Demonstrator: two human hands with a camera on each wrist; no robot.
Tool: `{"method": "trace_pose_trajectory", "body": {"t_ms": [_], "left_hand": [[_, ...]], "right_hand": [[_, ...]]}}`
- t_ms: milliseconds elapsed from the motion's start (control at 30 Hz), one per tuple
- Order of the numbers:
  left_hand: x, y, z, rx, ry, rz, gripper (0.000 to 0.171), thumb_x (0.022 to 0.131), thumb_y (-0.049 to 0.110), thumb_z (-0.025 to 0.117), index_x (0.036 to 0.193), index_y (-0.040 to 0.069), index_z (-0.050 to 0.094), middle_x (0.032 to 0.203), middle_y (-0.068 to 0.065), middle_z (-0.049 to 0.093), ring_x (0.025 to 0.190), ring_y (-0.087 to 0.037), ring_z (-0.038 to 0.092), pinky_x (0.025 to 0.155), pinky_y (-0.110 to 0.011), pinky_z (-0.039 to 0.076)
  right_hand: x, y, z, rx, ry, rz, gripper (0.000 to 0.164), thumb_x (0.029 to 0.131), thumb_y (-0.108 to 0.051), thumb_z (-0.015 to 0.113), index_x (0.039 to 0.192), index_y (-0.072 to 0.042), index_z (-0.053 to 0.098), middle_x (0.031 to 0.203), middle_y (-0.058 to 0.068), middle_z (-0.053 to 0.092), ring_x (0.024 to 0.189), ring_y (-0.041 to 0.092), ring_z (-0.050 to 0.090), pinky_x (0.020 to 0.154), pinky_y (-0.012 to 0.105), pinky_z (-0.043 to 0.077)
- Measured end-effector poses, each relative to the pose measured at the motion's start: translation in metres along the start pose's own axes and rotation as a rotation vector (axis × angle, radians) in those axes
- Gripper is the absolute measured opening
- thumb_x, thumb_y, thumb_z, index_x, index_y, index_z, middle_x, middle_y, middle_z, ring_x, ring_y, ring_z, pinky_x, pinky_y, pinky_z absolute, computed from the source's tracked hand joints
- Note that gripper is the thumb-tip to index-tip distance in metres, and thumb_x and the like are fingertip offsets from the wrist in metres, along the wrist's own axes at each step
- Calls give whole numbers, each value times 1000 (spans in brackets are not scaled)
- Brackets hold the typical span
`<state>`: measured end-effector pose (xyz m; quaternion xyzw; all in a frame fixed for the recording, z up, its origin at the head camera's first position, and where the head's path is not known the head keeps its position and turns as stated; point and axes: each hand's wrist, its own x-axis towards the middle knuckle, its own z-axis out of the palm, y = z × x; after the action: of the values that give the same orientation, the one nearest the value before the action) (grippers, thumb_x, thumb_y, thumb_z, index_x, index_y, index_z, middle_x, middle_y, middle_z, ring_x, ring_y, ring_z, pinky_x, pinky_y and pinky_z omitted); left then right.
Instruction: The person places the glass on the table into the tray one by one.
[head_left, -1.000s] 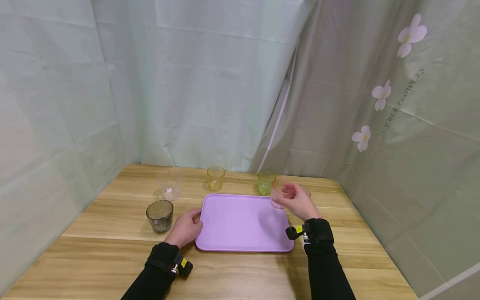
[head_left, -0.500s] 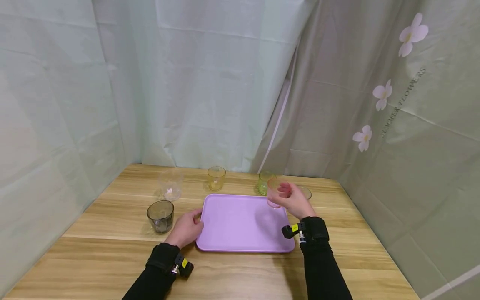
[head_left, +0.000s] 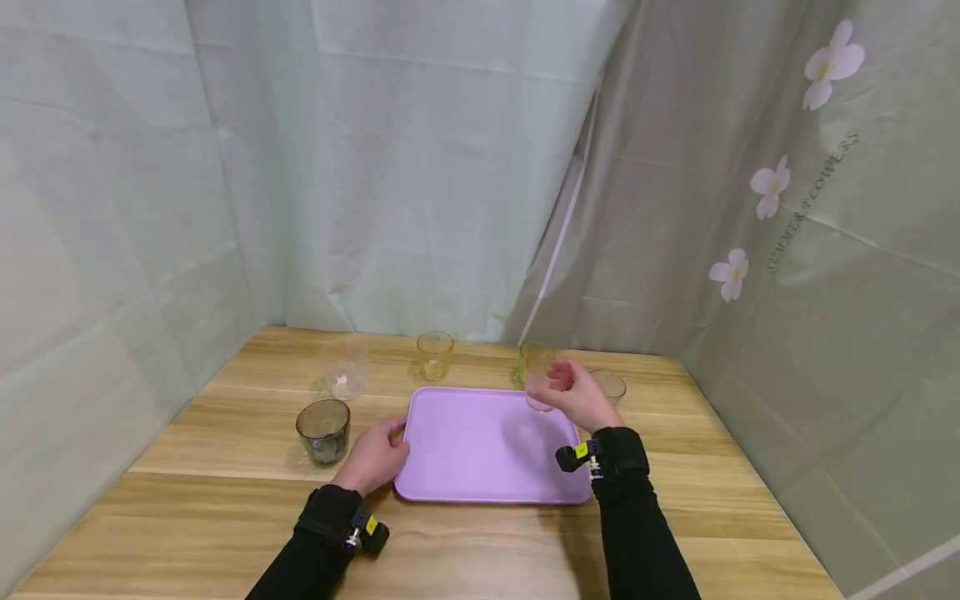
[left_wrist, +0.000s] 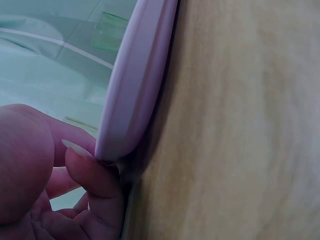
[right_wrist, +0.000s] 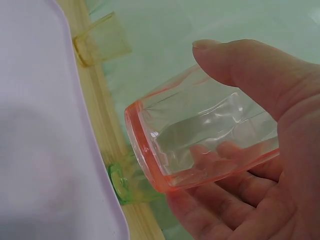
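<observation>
My right hand holds a clear pink-tinted drinking glass upright above the right part of a purple tray. Thumb and fingers lie on opposite sides of the glass in the right wrist view. At the tray's left edge, my left hand pinches the rim between thumb and fingers, seen close in the left wrist view on the tray's side. Behind the pink glass stands a green glass, partly hidden by it.
A dark grey glass stands left of the left hand, with a clear glass behind it. A yellow glass is at the back. Another clear glass sits behind the right hand. Curtains enclose the wooden table.
My right hand has carried the pink glass a little to the left, further over the tray. The left hand stays at the tray's edge.
</observation>
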<state>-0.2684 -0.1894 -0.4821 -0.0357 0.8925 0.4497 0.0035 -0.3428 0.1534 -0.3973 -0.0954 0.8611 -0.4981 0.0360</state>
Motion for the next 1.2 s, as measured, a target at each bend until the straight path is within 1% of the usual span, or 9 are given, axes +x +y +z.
{"method": "trace_pose_trajectory", "body": {"t_ms": [67,333,633,733,933,1100,1200], "left_hand": [[0,0,0,0,0,0,55,104,9,60,157,-6,53,84,-7,54,73,-21,52,65,-32,40],[2,-2,1,-2,-3,-8,56,105,10,61,158,-6,53,87,-8,55,75,-21,54,65,-32,42],[2,-2,0,-3,2,-9,56,104,9,61,157,-6,54,88,-7,56,74,-21,54,64,-31,43],[2,-2,0,-2,-1,-15,56,104,10,61,158,-6,53,89,-8,56,75,-21,55,65,-32,43],[2,-1,0,0,-2,-19,56,104,9,61,157,-5,54,91,-8,57,77,-21,55,66,-32,43],[1,0,0,1,-3,-16,56,104,9,61,157,-5,54,90,-8,57,77,-21,55,66,-32,43],[1,0,-1,2,-2,-12,56,104,9,61,157,-6,54,90,-8,57,76,-21,55,66,-32,43]], "right_hand": [[1,-1,1,10,-9,-8,86,96,-33,86,162,1,43,159,23,57,143,39,59,120,55,48],[6,-2,9,8,-1,-25,81,95,-32,87,157,2,48,155,21,60,139,37,60,117,54,50],[11,-3,17,-8,5,-22,79,93,-34,88,156,-3,52,151,17,64,133,33,65,111,49,54],[12,-4,20,-15,3,-20,81,93,-35,88,157,-3,50,153,16,63,134,33,64,112,49,54],[13,-5,25,1,-9,-23,84,94,-33,87,159,1,47,154,18,61,137,36,62,116,53,52],[16,-6,30,20,-7,-20,80,93,-32,88,157,-3,50,153,16,62,136,34,61,117,51,52],[19,-6,33,13,-8,-29,78,93,-31,88,156,-3,51,152,16,63,134,33,62,115,50,52]]}}
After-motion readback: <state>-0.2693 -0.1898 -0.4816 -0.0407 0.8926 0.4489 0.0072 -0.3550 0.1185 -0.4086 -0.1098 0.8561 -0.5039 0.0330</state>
